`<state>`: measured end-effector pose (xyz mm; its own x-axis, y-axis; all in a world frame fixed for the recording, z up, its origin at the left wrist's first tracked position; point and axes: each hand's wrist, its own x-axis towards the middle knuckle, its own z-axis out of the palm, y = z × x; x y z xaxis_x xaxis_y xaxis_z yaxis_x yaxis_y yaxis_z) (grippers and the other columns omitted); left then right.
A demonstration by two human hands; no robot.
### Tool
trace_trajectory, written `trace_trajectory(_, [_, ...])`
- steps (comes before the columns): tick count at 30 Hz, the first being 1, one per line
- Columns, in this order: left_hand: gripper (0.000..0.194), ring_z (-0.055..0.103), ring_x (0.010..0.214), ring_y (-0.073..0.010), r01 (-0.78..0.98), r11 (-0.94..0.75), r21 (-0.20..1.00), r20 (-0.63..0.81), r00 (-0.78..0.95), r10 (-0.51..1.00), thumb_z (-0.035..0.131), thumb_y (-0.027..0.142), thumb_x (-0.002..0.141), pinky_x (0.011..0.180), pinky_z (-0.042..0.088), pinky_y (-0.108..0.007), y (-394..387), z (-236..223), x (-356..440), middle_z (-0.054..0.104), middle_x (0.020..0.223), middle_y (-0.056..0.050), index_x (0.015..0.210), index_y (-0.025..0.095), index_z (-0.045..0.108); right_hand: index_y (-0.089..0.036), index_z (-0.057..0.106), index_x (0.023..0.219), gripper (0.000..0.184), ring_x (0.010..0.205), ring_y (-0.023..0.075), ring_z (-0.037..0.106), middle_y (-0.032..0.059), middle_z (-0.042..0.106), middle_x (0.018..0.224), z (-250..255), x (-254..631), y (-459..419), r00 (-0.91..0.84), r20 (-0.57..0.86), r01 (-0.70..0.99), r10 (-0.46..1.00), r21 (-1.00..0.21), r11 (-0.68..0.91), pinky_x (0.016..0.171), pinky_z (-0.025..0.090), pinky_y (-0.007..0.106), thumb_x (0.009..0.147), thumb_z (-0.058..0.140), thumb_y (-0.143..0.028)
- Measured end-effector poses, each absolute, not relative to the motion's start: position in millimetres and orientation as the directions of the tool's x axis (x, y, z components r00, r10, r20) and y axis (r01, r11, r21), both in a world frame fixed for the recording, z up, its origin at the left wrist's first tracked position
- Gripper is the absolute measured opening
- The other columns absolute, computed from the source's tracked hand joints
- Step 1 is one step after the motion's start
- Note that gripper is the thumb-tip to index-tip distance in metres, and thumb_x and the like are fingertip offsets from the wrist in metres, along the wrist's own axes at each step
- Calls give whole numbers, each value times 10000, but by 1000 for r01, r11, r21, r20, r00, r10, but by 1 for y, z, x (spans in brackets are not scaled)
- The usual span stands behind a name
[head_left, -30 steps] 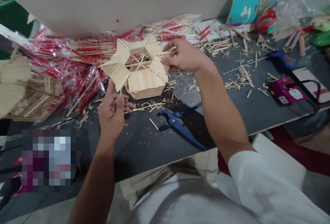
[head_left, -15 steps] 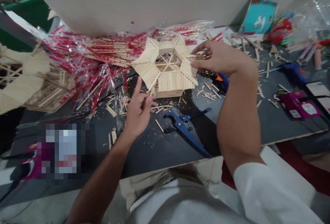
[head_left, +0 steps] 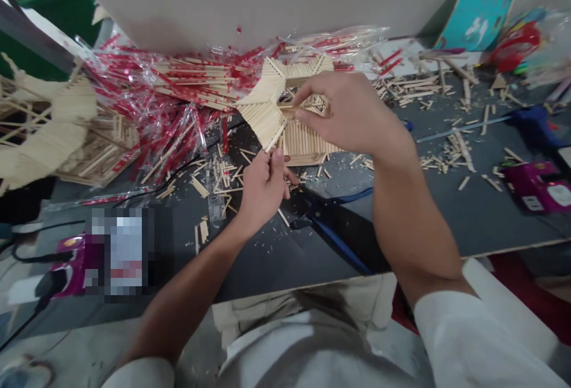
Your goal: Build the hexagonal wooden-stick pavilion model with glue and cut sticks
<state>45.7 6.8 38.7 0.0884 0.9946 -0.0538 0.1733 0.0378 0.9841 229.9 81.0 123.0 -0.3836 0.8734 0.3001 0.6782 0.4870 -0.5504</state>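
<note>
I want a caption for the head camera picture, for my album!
Left hand at the edge, right hand over the middle of a wooden-stick model; blue cutter nearby.

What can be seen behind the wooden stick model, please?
Behind the wooden stick model are sticks in red and clear plastic, and beyond them a grey wall. Whatever the model itself and the right hand cover cannot be seen.
</note>
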Motion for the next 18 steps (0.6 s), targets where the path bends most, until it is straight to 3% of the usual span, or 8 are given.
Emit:
trace_trajectory(6, [444,585,391,-85,88,97,991,-106,102,989,484,616,1060,385,396,-194,7,42,47,719,660,-13,983,187,564,-306,736,909,27,1072,319,714,41,798,1085,119,224,82,-439,227,641,869,-599,480,1001,518,498,901,721,-328])
trace_trajectory(13, [485,416,310,-47,12,163,987,-163,68,984,495,632,1048,343,274,-199,5,37,51,624,562,30,997,180,664,-280,718,874,66,988,290,720,42,778,1013,120,219,85,-468,226,630,855,-593,501,926,548,463,856,747,-223])
trace_trajectory(16, [487,412,366,-44,-5,120,993,-119,61,991,507,599,1055,387,305,-193,4,38,49,569,549,38,961,162,699,-283,720,874,66,992,292,718,41,776,1014,119,218,86,-464,219,631,858,-599,494,923,546,465,853,755,-232])
trace_trajectory(18, [444,432,409,-43,23,90,996,-92,91,992,513,547,1068,422,341,-190,3,40,48,614,615,22,1007,153,709,-289,727,876,51,1010,308,713,46,779,1025,119,218,87,-464,212,623,860,-612,487,931,542,476,855,772,-279])
